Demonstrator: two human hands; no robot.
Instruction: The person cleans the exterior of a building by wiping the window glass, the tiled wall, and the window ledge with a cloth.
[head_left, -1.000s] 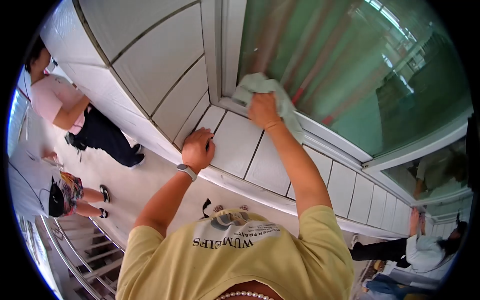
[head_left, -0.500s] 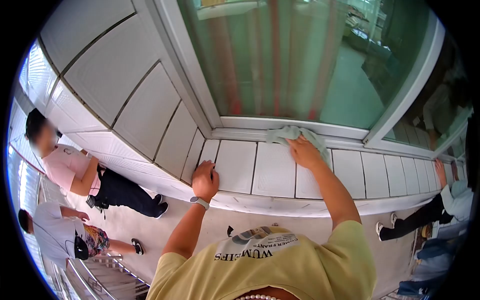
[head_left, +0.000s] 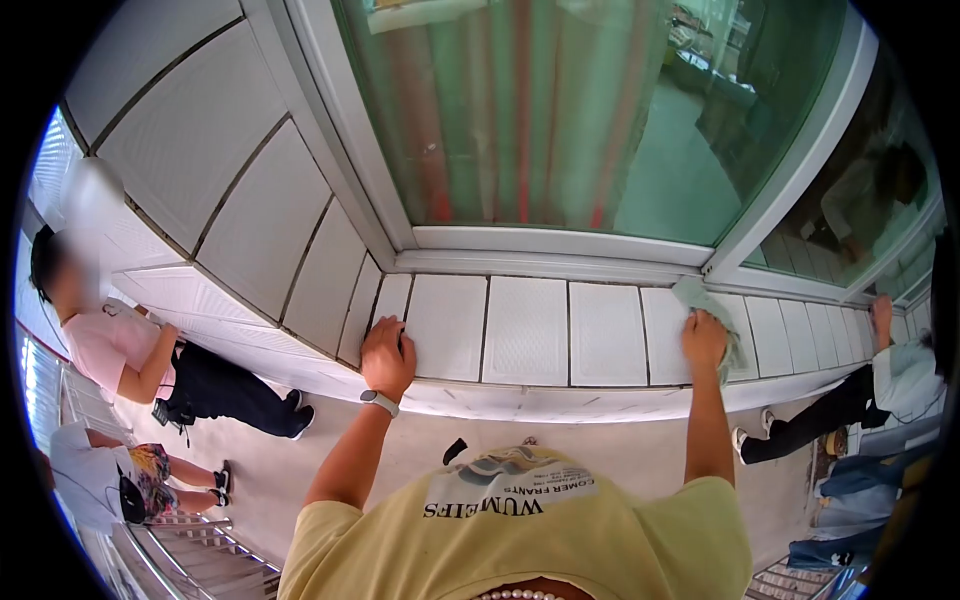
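Right grip [head_left: 705, 338], pale cloth [head_left: 698, 294] beneath and beside, tiled sill [head_left: 525, 330].

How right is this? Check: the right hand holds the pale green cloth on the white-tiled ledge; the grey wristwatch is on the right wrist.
Wrong wrist: the head view shows the grey wristwatch on the left wrist. The right hand holds the pale green cloth on the white-tiled ledge.

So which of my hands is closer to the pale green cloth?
Right. Your right hand is on the pale green cloth, while your left hand rests well away from it, farther along the white tiled ledge by the side wall.
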